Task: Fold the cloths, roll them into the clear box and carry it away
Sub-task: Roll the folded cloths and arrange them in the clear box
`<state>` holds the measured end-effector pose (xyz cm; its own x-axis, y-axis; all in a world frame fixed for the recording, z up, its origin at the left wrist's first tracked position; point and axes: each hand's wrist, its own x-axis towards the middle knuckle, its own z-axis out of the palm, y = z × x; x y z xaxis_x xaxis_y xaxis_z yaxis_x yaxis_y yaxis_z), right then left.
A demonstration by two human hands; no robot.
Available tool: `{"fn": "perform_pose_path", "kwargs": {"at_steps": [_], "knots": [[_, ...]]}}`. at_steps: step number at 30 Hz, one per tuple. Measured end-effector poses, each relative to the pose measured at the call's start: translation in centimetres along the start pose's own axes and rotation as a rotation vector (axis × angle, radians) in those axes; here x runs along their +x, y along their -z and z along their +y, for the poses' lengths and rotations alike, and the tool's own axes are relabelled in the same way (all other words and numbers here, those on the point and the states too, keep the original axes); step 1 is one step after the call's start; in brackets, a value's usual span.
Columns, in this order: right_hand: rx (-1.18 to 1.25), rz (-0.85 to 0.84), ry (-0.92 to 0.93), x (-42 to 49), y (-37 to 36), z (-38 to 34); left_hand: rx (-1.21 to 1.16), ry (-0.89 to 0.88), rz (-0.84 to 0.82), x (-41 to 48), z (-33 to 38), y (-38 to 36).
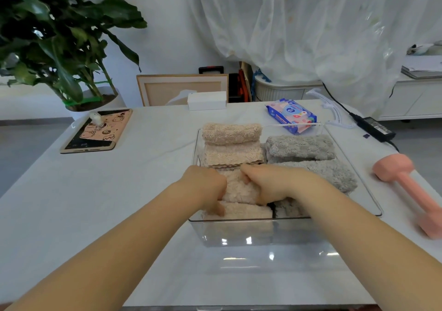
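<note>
We record the clear box [251, 219] standing on the bench [143, 191]. In the box's left column, the left hand [205, 186] and right hand [279, 183] flank one beige rolled cloth [239, 188]. The fingers [248, 170] of both hands are curled down around its ends and grip it. It sits between other beige rolls [230, 133] toward the box's far and near walls. The box's right column holds grey rolls [301, 146]. A pink dumbbell [406, 186] lies right of the box and apart from it. A wipes pack [293, 115] lies just beyond its far wall, and a tablet [95, 131] well to its far left.
</note>
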<state>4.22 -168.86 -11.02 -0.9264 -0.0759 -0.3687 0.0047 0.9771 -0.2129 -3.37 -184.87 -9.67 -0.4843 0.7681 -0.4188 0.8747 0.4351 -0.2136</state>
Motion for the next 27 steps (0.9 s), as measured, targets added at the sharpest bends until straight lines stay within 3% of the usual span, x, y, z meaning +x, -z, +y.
{"fn": "perform_pose_path", "kwargs": {"at_steps": [5, 10, 13, 16, 20, 25, 27], "knots": [[-0.195, 0.017, -0.024, 0.3, -1.5, -0.7, 0.088, -0.061, 0.049, 0.2, 0.1, -0.9], [-0.002, -0.141, -0.072, -1.8, 2.8, -0.7, -0.173, -0.08, 0.166, -1.1, -0.4, -0.7], [0.249, 0.105, -0.038, -2.8, 6.3, 0.0, -0.229, -0.087, 0.272, -1.0, -0.5, -0.9], [0.312, 0.474, -0.057, -0.4, 7.4, 1.2, -0.189, 0.004, 0.22, 0.3, 0.2, -0.8], [0.073, 0.401, -0.107, 3.9, 5.5, 2.0, -0.276, 0.071, 0.121, 1.6, 1.4, -0.3], [0.158, 0.623, -0.064, 5.1, 4.2, 2.6, -0.421, 0.161, 0.115, 2.7, 2.5, -1.4], [0.065, 0.633, -0.055, 5.3, 3.8, 3.3, -0.397, 0.194, 0.132, 3.0, 2.6, -1.6]]}}
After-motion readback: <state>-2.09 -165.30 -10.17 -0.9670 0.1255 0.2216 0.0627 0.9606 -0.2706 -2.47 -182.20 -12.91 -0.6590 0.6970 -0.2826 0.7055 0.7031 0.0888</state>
